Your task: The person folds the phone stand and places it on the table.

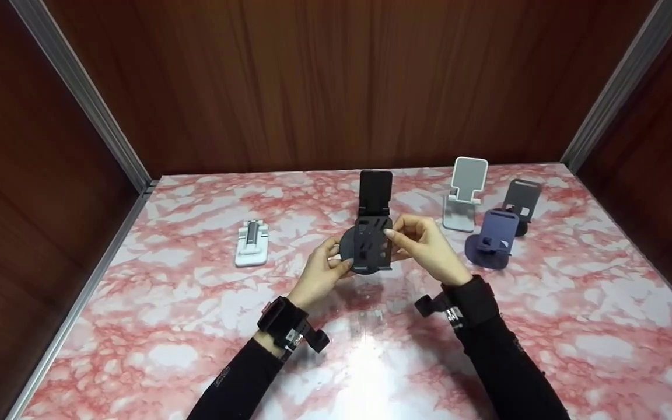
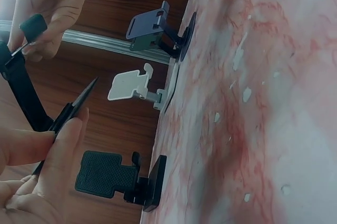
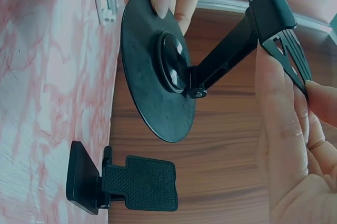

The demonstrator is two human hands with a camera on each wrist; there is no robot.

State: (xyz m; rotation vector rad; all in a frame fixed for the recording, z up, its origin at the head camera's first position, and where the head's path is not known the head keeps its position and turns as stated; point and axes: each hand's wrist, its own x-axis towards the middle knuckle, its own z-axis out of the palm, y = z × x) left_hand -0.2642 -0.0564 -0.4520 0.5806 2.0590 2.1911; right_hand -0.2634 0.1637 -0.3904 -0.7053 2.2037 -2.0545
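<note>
Both hands hold a black phone stand (image 1: 372, 248) with a round base and a slotted plate, off the table. My left hand (image 1: 318, 269) pinches the edge of the round base (image 3: 139, 71) between thumb and fingers. On the other side, my right hand (image 1: 432, 249) pinches the slotted plate (image 3: 296, 58) by its edge. In the right wrist view an arm (image 3: 224, 50) joins base and plate, and the plate stands folded out at an angle. Behind the held stand, another black phone stand (image 1: 375, 191) stands upright on the table.
To the left lies a folded white phone stand (image 1: 252, 248). On the right stand an unfolded white phone stand (image 1: 469, 181), a dark grey one (image 1: 524, 198) and a purple-blue one (image 1: 500, 228). Wood-grain panels (image 1: 312, 87) enclose the marbled table (image 1: 184, 315).
</note>
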